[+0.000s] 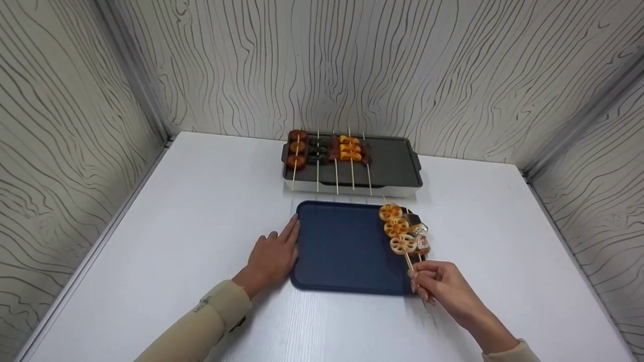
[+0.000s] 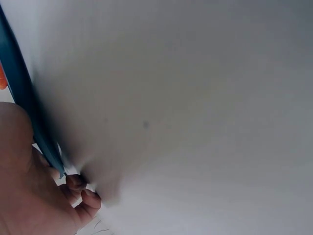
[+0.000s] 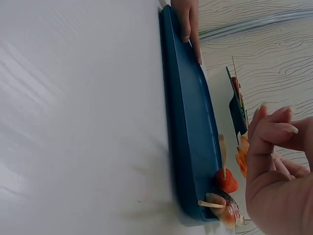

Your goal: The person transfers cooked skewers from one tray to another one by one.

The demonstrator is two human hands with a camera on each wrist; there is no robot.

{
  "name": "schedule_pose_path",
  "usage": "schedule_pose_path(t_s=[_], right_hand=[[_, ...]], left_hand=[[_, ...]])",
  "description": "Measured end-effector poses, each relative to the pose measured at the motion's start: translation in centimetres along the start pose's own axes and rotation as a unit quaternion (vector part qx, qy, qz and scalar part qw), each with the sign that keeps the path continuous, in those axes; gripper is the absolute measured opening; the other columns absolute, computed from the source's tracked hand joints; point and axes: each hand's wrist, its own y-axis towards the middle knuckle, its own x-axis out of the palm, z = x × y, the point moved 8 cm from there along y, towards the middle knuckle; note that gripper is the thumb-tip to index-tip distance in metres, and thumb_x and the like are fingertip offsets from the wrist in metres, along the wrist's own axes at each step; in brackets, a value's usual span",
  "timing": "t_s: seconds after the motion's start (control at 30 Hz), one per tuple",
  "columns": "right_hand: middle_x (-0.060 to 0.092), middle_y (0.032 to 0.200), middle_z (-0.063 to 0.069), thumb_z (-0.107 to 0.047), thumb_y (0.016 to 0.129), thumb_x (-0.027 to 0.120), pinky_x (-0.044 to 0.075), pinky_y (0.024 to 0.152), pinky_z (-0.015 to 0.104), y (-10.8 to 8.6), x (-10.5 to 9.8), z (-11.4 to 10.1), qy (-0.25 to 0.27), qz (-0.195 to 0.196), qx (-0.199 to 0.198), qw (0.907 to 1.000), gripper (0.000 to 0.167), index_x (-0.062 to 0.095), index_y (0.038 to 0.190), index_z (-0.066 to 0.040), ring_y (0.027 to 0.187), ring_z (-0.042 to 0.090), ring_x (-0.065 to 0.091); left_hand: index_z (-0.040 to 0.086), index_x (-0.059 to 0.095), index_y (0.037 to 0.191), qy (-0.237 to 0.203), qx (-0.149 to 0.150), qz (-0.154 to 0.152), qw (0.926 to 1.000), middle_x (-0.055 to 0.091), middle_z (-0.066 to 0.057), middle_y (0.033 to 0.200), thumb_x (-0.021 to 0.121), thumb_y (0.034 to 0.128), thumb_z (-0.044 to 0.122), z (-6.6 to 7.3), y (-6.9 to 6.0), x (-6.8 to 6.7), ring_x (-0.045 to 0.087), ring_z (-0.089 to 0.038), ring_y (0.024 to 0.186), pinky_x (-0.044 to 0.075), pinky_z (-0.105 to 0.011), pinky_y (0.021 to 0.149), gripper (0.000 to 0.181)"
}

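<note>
My right hand (image 1: 448, 289) pinches the stick of a skewer with three lotus root slices (image 1: 396, 228), held over the right end of the blue tray (image 1: 337, 249). Under and beside it, other skewers (image 1: 421, 242) lie at the tray's right edge, partly hidden. The right wrist view shows a red piece (image 3: 226, 181) and a pale piece (image 3: 220, 208) on sticks at the tray's end, near my curled right fingers (image 3: 271, 127). My left hand (image 1: 273, 256) rests at the tray's left edge; in the left wrist view its fingers (image 2: 87, 203) are beside the tray's rim (image 2: 22, 83).
Behind the tray stands a grill (image 1: 395, 163) with a dark plate. Several skewers lie side by side on its left and middle parts, among them one with round brown pieces (image 1: 297, 147) and one with yellow pieces (image 1: 350, 149). Patterned panels (image 1: 312, 65) enclose the white table (image 1: 201, 191).
</note>
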Motion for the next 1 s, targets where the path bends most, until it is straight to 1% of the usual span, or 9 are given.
schedule_pose_path(t_s=[0.2,0.3,0.4,0.47,0.53,0.63,0.73,0.83,1.0], right_hand=[[0.065,0.071,0.007,-0.007,0.101,0.059,0.041,0.048,0.022,1.0,1.1,-0.4,-0.030,-0.008,-0.011,0.9995,0.023,0.062,0.107,0.016,0.053,0.009,0.052],[0.064,0.069,0.008,-0.006,0.102,0.059,0.041,0.047,0.022,1.4,1.6,-0.5,-0.043,-0.011,-0.016,0.9989,0.022,0.062,0.103,0.016,0.051,0.010,0.051],[0.065,0.068,0.009,-0.004,0.101,0.057,0.043,0.045,0.022,1.8,1.8,-0.6,-0.074,-0.003,-0.017,0.9971,0.020,0.063,0.100,0.014,0.050,0.010,0.052],[0.067,0.068,0.010,-0.002,0.101,0.056,0.045,0.045,0.023,2.0,1.9,-0.6,-0.103,0.009,-0.015,0.9945,0.018,0.064,0.097,0.012,0.050,0.011,0.055],[0.068,0.068,0.010,-0.002,0.101,0.055,0.047,0.046,0.025,2.1,2.0,-0.7,-0.140,0.023,-0.019,0.9897,0.017,0.066,0.095,0.010,0.051,0.014,0.059],[0.069,0.066,0.008,-0.001,0.100,0.055,0.051,0.047,0.029,2.5,2.2,-1.1,-0.194,0.045,-0.026,0.9797,0.017,0.068,0.092,0.007,0.051,0.018,0.063],[0.068,0.062,0.007,-0.001,0.100,0.056,0.052,0.045,0.032,2.9,2.6,-1.4,-0.234,0.059,-0.029,0.9699,0.017,0.068,0.091,0.006,0.047,0.020,0.064],[0.065,0.057,0.005,-0.001,0.100,0.055,0.051,0.042,0.032,3.3,3.0,-1.4,-0.264,0.062,-0.026,0.9622,0.018,0.067,0.087,0.006,0.043,0.019,0.061],[0.060,0.047,0.000,-0.001,0.099,0.055,0.048,0.039,0.030,4.0,3.5,-1.2,-0.321,0.062,-0.019,0.9447,0.029,0.065,0.072,0.000,0.037,0.015,0.057]], left_hand=[[0.003,0.041,0.156,-0.001,0.002,0.011,0.9999,0.034,-0.008,0.165,0.046,0.1065,0.027,-0.1,0.0,-0.3,0.063,-0.032,0.096,0.050,-0.044,0.070,0.055],[0.003,0.041,0.156,-0.003,0.003,0.011,0.9999,0.034,-0.008,0.166,0.045,0.1066,0.027,0.0,0.0,-0.3,0.063,-0.032,0.096,0.050,-0.044,0.070,0.055],[0.003,0.040,0.157,-0.008,0.004,0.006,0.9999,0.033,-0.008,0.166,0.045,0.1066,0.027,0.1,0.0,-0.2,0.063,-0.033,0.098,0.050,-0.045,0.071,0.056],[0.003,0.039,0.157,-0.009,0.003,0.000,1.0000,0.032,-0.008,0.166,0.044,0.1072,0.027,0.1,-0.1,-0.2,0.063,-0.033,0.100,0.051,-0.045,0.073,0.056],[0.003,0.039,0.157,-0.009,0.003,-0.005,0.9999,0.032,-0.008,0.166,0.044,0.1077,0.028,0.2,-0.1,-0.3,0.063,-0.033,0.101,0.051,-0.046,0.075,0.055],[0.003,0.038,0.157,-0.007,0.001,-0.010,0.9999,0.031,-0.008,0.167,0.044,0.1083,0.028,0.1,-0.2,-0.4,0.062,-0.032,0.100,0.051,-0.045,0.076,0.055],[0.003,0.039,0.157,-0.009,0.001,-0.005,0.9999,0.031,-0.008,0.166,0.045,0.1081,0.028,0.1,-0.2,-0.5,0.062,-0.032,0.098,0.051,-0.045,0.074,0.055],[0.003,0.039,0.157,-0.013,0.001,-0.002,0.9999,0.031,-0.009,0.167,0.045,0.1078,0.027,0.1,-0.1,-0.4,0.062,-0.032,0.098,0.050,-0.045,0.073,0.056],[0.002,0.039,0.157,-0.022,0.002,0.001,0.9998,0.032,-0.009,0.166,0.046,0.1074,0.027,0.1,-0.1,-0.2,0.061,-0.032,0.097,0.049,-0.044,0.072,0.056]])
